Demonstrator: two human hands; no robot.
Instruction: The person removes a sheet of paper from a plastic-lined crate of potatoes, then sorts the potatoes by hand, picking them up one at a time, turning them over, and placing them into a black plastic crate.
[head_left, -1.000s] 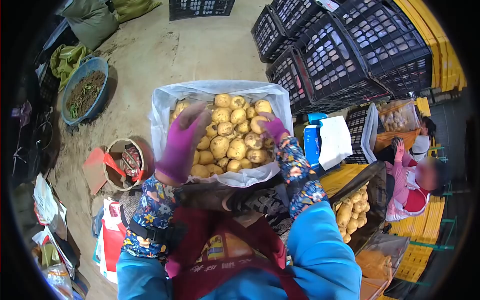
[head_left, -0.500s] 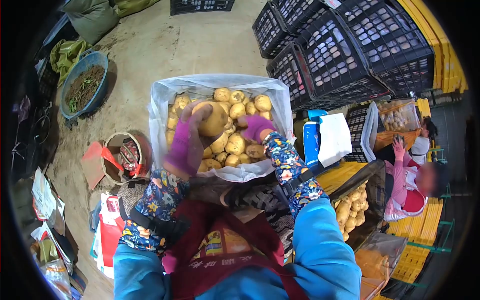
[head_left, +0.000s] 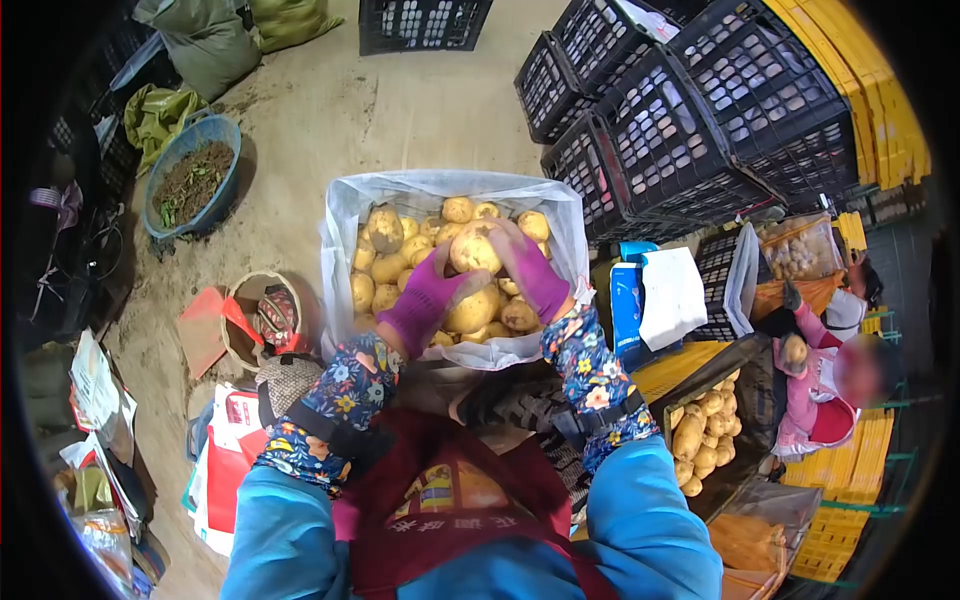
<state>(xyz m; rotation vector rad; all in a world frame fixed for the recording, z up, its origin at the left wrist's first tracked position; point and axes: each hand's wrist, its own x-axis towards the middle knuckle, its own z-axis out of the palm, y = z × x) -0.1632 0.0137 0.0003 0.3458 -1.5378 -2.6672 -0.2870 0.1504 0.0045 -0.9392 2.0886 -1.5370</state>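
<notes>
Left hand (head_left: 428, 298): half curled, gripping a potato (head_left: 475, 247) from one side
Right hand (head_left: 534, 270): curved round its other side
Potato: held over the lined box (head_left: 345, 215)
Over left: blue tub (head_left: 224, 194)
Back right: black crates (head_left: 655, 125)

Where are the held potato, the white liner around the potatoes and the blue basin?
Held potato (head_left: 474, 248): head view, middle of its exposed face.
White liner (head_left: 342, 245): head view, left side.
Blue basin (head_left: 219, 207): head view, lower-right outer wall.
</notes>
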